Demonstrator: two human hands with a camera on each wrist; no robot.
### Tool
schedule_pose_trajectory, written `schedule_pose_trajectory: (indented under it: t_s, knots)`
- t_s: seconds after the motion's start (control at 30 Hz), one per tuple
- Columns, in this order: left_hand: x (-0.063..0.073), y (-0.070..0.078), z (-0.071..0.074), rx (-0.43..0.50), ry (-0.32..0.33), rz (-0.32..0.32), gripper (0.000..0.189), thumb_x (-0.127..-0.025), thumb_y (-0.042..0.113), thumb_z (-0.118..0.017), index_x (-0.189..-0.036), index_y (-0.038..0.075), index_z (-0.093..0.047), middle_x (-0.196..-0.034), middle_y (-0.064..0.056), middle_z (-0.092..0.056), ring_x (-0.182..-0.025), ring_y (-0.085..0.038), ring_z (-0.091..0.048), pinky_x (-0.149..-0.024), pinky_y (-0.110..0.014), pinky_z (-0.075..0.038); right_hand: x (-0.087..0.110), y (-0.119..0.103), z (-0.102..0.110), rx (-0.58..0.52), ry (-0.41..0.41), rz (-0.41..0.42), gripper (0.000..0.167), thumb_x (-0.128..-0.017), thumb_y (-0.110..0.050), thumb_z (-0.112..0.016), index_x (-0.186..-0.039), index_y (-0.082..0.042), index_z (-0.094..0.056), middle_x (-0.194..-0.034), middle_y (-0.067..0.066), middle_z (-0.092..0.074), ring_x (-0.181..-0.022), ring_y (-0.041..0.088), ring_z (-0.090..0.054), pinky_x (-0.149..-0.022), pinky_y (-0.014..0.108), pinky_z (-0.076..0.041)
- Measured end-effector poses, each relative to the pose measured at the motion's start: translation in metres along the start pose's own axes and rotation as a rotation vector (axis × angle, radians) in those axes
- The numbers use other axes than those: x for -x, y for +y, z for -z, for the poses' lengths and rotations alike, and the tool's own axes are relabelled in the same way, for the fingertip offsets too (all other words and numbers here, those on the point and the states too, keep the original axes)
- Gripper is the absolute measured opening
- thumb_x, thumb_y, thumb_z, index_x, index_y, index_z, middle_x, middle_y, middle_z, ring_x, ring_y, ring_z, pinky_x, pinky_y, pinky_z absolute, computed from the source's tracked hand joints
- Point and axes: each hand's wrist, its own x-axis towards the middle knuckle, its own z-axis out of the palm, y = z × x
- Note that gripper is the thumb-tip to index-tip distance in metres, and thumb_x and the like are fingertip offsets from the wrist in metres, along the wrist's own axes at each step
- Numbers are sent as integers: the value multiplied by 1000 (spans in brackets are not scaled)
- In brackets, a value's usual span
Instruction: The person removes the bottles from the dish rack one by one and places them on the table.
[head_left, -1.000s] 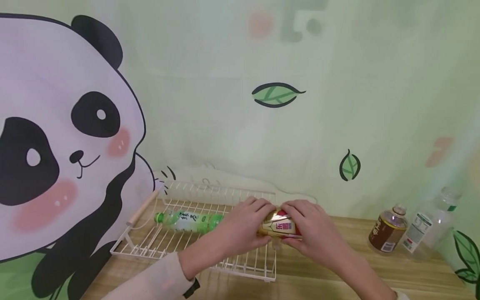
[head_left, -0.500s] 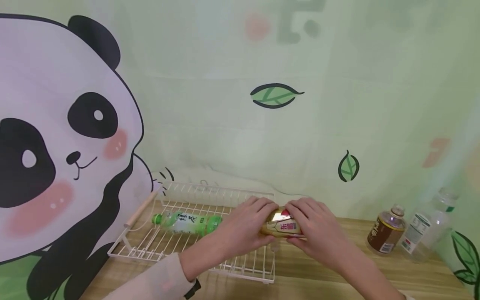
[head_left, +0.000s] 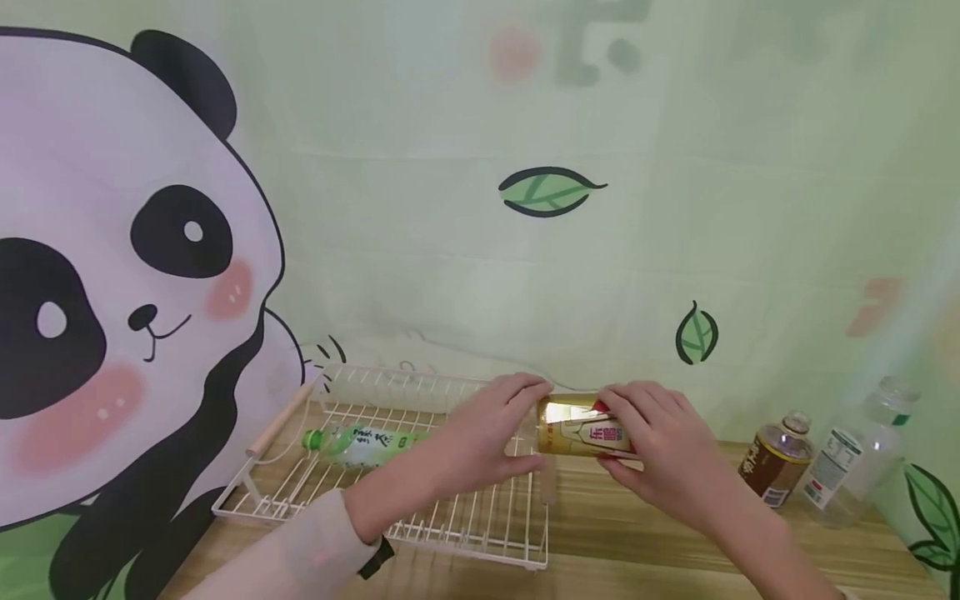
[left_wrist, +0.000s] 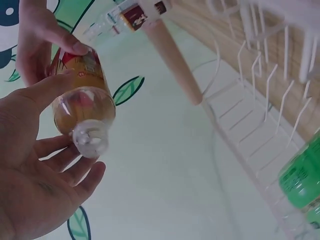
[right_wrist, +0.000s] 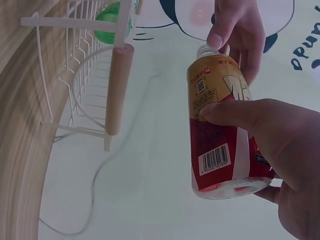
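A clear plastic bottle (head_left: 573, 427) with a gold and red label lies sideways in the air over the right end of the rack. My right hand (head_left: 667, 446) grips its base end, thumb across the label in the right wrist view. At the neck end is my left hand (head_left: 483, 442), thumb and fingers spread apart around the bottle's neck (left_wrist: 91, 139). The left thumb overlaps the label in the left wrist view. No cap shows on the neck. Below and left, a green-capped bottle (head_left: 360, 443) with a green label lies on the white wire rack (head_left: 480, 546).
On the wooden table (head_left: 622, 533), a brown-labelled bottle (head_left: 776, 458) and a taller clear bottle (head_left: 855, 454) stand at the right. The rack has wooden handles (right_wrist: 120, 90) at its ends. Behind hangs a green cloth (head_left: 420, 250) printed with a panda and leaves.
My left hand has loosened from the bottle and drawn back to the left. My right hand has carried the bottle slightly right and up, showing more of the gold label.
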Motion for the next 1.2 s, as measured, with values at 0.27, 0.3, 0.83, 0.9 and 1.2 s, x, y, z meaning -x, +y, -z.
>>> schedule_pose_trajectory:
  t_s: [0.27,0.3,0.83,0.9,1.2]
  knots:
    - [4,-15,17,35,39,94,94,-92,43,-86,-163,5,-39,-163,-10,-44,-151,-29,-43,-125,-44,-40,9,18,14,-44,0,-89,88,-68,-18,-101,-143,1,-59,-129,15,-64,-117,33,-61,-91,54,-60]
    - [6,-19,19,42,43,115,94,-91,44,-86,-163,6,-39,-163,-9,-44,-151,-29,-43,-124,-44,-40,11,20,16,-49,5,-102,91,-68,-16,-101,-146,0,-58,-130,15,-63,-117,32,-60,-89,52,-62]
    - [48,-91,28,248,-12,354,96,-90,47,-87,-163,6,-40,-165,-14,-44,-150,-38,-43,-120,-59,-43,39,55,17,-192,175,-461,84,-72,-4,-97,-144,-1,-55,-132,20,-62,-116,36,-59,-88,26,-54]
    - [54,-101,27,277,-17,382,96,-90,48,-86,-162,6,-40,-164,-15,-45,-149,-39,-45,-118,-60,-44,42,61,15,-201,207,-499,83,-72,-3,-97,-144,1,-56,-132,23,-62,-118,41,-58,-91,41,-55]
    - [83,-138,14,270,-80,458,97,-90,54,-83,-161,2,-43,-163,-22,-45,-149,-46,-43,-120,-65,-39,65,82,1,-221,227,-645,79,-76,-9,-97,-143,3,-56,-134,23,-63,-116,45,-64,-93,13,-42]
